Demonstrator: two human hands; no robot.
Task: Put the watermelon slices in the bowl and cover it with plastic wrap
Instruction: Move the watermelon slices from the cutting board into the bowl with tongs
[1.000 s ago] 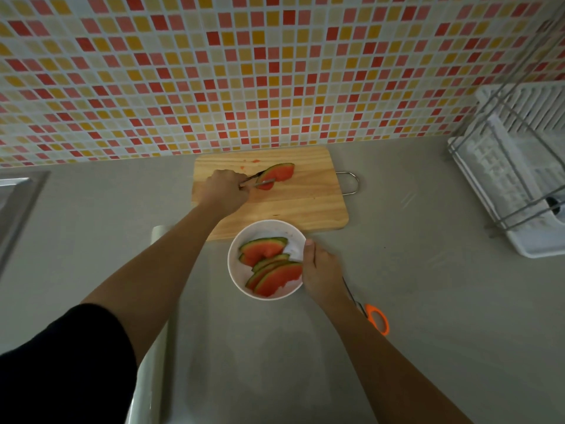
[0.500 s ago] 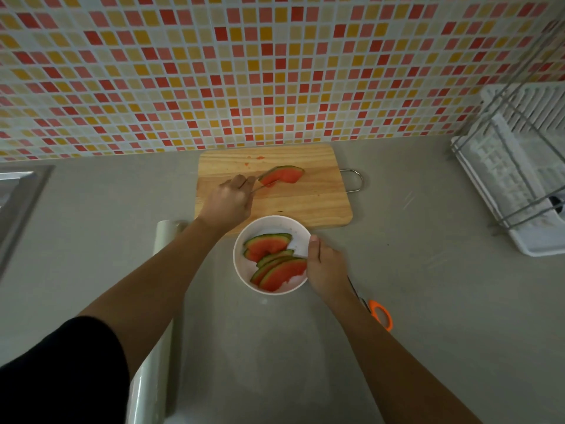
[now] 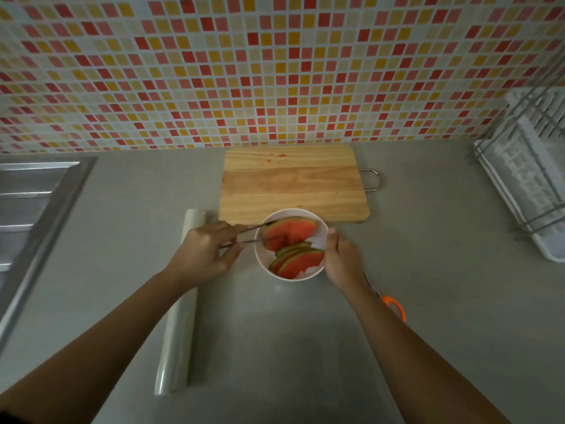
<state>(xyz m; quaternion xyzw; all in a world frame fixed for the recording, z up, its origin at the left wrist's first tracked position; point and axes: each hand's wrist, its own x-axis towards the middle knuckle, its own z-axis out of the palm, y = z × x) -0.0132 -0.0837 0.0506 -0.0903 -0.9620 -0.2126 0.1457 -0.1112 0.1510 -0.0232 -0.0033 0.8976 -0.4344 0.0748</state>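
Left hand (image 3: pixel 204 255), fingers curled round tongs (image 3: pixel 248 235), holds a slice (image 3: pixel 290 231) over the bowl (image 3: pixel 258 259) (far side), right hand (image 3: pixel 342 258) gripping the bowl's right rim.

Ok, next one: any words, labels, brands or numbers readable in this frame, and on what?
None readable. The plastic wrap roll, bowl, tongs, cutting board, scissors and dish rack show no print; the wall tiles are plain coloured squares.
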